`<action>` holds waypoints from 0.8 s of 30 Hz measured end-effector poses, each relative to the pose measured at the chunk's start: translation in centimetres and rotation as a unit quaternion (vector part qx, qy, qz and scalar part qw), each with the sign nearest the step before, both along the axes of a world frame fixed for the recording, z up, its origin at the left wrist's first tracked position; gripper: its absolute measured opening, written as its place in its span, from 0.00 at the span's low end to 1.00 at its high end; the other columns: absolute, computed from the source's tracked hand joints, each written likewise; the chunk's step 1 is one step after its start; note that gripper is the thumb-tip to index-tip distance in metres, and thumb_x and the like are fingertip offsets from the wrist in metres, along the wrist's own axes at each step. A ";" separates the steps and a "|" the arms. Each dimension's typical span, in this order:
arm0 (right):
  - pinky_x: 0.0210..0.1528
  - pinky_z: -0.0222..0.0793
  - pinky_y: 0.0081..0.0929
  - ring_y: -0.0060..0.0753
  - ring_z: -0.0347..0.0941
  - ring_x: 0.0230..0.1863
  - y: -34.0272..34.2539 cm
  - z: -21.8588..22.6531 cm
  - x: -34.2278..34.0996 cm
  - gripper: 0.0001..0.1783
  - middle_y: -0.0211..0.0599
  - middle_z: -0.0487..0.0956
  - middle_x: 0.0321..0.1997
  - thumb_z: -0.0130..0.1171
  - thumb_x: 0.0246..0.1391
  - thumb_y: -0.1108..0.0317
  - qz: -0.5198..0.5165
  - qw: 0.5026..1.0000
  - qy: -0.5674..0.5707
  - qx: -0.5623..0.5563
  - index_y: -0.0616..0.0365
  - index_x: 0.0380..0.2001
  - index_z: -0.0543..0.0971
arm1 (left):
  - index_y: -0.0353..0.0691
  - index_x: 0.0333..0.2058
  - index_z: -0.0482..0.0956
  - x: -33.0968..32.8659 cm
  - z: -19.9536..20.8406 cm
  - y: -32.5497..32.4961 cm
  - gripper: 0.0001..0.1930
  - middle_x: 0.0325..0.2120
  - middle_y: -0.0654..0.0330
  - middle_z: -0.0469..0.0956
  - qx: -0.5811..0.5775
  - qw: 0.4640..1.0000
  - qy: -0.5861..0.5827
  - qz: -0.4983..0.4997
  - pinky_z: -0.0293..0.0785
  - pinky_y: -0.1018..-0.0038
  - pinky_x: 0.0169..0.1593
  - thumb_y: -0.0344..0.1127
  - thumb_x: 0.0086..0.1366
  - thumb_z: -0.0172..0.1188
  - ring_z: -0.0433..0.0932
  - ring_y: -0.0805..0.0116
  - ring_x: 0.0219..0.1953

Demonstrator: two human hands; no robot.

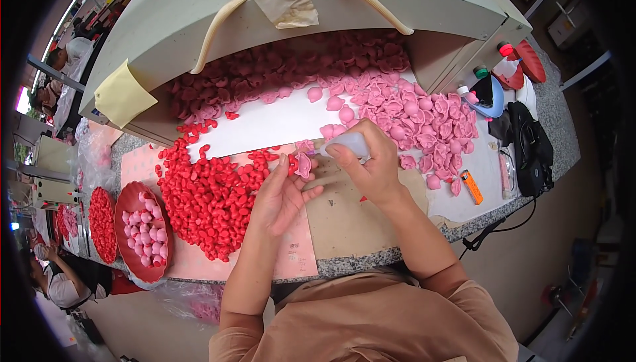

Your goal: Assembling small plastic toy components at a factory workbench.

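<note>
Over the middle of the worktop, my left hand (277,198) pinches a pink cup-shaped plastic piece (303,165) between its fingertips, hollow side showing. A bit of red (292,163) is visible at those fingertips; whether it is a separate part I cannot tell. My right hand (376,173) is wrapped round a translucent whitish squeeze bottle (354,143), tilted so its nozzle meets or nearly meets the pink piece. Small glossy red pieces (205,203) lie heaped left of my left hand. Loose pink pieces (424,120) spread beyond and right of my right hand.
A grey-green hood (371,4) overhangs more pink pieces. At left stand a red dish (124,229) of pink-and-red pieces and another dish of red ones (103,223). An orange lighter (472,187), a black bag (530,147) and bottles (507,64) are at right. Other people sit far left.
</note>
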State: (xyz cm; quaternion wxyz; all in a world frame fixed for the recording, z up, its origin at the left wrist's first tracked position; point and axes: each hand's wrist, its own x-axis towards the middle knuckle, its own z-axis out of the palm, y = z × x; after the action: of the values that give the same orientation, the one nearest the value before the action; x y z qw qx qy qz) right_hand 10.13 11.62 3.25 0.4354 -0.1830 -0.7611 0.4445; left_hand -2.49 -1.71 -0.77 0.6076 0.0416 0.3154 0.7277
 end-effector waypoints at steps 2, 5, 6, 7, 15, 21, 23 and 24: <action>0.24 0.60 0.21 0.23 0.66 0.22 0.0 0.0 0.0 0.14 0.32 0.71 0.22 0.63 0.47 0.61 -0.001 1.000 0.002 -0.007 0.60 0.25 0.73 | 0.40 0.48 0.68 0.1 0.1 0.0 0.19 0.40 0.56 0.75 -0.001 1.000 0.006 0.003 0.75 0.67 0.42 0.47 0.68 0.43 0.74 0.72 0.38; 0.24 0.60 0.21 0.22 0.66 0.22 0.1 0.0 0.0 0.13 0.32 0.71 0.22 0.63 0.47 0.61 -0.004 1.000 -0.002 0.008 0.60 0.25 0.73 | 0.39 0.49 0.68 0.0 0.0 -0.1 0.20 0.41 0.57 0.74 0.004 1.000 0.011 -0.002 0.75 0.66 0.43 0.48 0.68 0.43 0.74 0.73 0.38; 0.24 0.60 0.21 0.23 0.66 0.21 0.1 -0.1 -0.1 0.13 0.32 0.71 0.21 0.63 0.47 0.61 -0.004 1.000 -0.001 0.010 0.60 0.25 0.74 | 0.39 0.49 0.68 0.0 0.1 -0.1 0.20 0.41 0.57 0.74 0.004 1.000 0.011 -0.003 0.75 0.66 0.43 0.48 0.68 0.43 0.74 0.73 0.38; 0.24 0.60 0.21 0.23 0.66 0.21 0.1 -0.1 -0.1 0.13 0.32 0.71 0.21 0.63 0.47 0.62 -0.004 1.000 0.001 0.011 0.59 0.25 0.74 | 0.40 0.49 0.68 0.0 0.1 -0.1 0.20 0.41 0.57 0.74 0.008 1.000 0.014 -0.003 0.75 0.67 0.43 0.48 0.68 0.43 0.74 0.73 0.38; 0.24 0.61 0.21 0.24 0.67 0.21 0.2 -0.3 0.1 0.13 0.33 0.72 0.22 0.64 0.47 0.61 -0.008 0.999 -0.008 0.049 0.59 0.26 0.73 | 0.41 0.50 0.68 0.1 0.6 -0.1 0.19 0.42 0.59 0.73 -0.003 0.999 0.036 0.019 0.74 0.69 0.43 0.47 0.68 0.45 0.72 0.75 0.38; 0.24 0.61 0.21 0.24 0.68 0.21 0.2 -0.5 0.1 0.13 0.33 0.72 0.22 0.64 0.47 0.61 -0.013 0.998 -0.008 0.054 0.59 0.25 0.73 | 0.41 0.53 0.66 0.1 0.6 -0.2 0.20 0.42 0.60 0.73 -0.001 0.998 0.057 0.036 0.73 0.69 0.44 0.44 0.67 0.47 0.72 0.73 0.38; 0.23 0.61 0.21 0.24 0.68 0.21 0.2 -0.5 0.1 0.14 0.33 0.72 0.22 0.64 0.47 0.61 -0.012 0.998 -0.007 0.054 0.59 0.25 0.73 | 0.40 0.54 0.65 0.1 0.8 -0.2 0.20 0.42 0.60 0.73 -0.007 0.997 0.056 0.048 0.73 0.69 0.45 0.43 0.67 0.48 0.72 0.73 0.39; 0.24 0.61 0.21 0.24 0.67 0.21 0.2 -0.4 0.1 0.13 0.33 0.72 0.22 0.64 0.46 0.61 -0.011 0.999 -0.005 0.051 0.59 0.25 0.73 | 0.40 0.54 0.65 0.1 0.7 -0.2 0.20 0.42 0.60 0.73 -0.007 0.997 0.057 0.048 0.73 0.69 0.45 0.43 0.67 0.48 0.72 0.73 0.39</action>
State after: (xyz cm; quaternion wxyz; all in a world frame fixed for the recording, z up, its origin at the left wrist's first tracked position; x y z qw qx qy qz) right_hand 10.19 11.79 2.85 0.4452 -0.1710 -0.7829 0.3994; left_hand -2.40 -1.90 -0.03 0.5536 0.0633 0.3560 0.7502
